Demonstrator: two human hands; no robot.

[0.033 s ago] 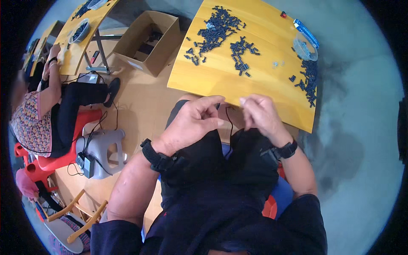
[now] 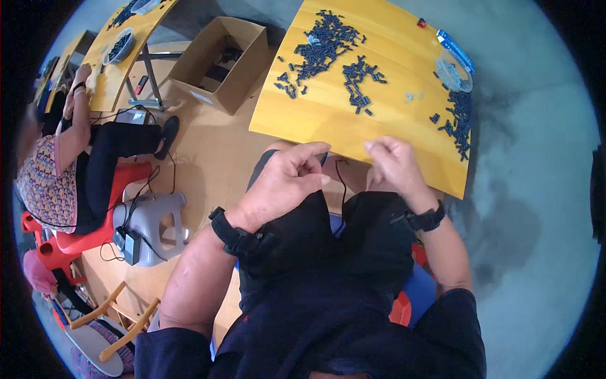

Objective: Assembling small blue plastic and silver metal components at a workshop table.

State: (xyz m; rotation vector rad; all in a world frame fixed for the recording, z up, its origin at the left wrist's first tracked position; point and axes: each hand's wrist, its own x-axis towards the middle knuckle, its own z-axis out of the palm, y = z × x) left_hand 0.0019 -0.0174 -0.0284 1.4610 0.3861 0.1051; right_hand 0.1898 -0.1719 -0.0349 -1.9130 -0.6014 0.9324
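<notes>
My left hand (image 2: 290, 172) is held over my lap at the near edge of the yellow table (image 2: 303, 120), its fingers curled and the thumb below them. A dark sliver shows at its fingertips, too small to name. To its right, my right hand (image 2: 394, 165) is closed in a pinch near the table edge, apart from the left; whatever it grips is hidden. Beyond the hands lie a small cluster of black parts (image 2: 356, 79), a larger heap of short black cylindrical parts (image 2: 325, 44) and another pile of black parts (image 2: 462, 120) at the right.
A clear tub (image 2: 464, 82) of small pale parts and a blue-and-white box (image 2: 456, 50) stand at the table's right side. Tiny clear bits (image 2: 410, 96) lie nearby. An open cardboard box (image 2: 221, 63), a grey stool (image 2: 151, 218) and a seated person (image 2: 57, 170) are to the left.
My right hand has shifted slightly to the right and away from my left hand. The left hand has hardly moved.
</notes>
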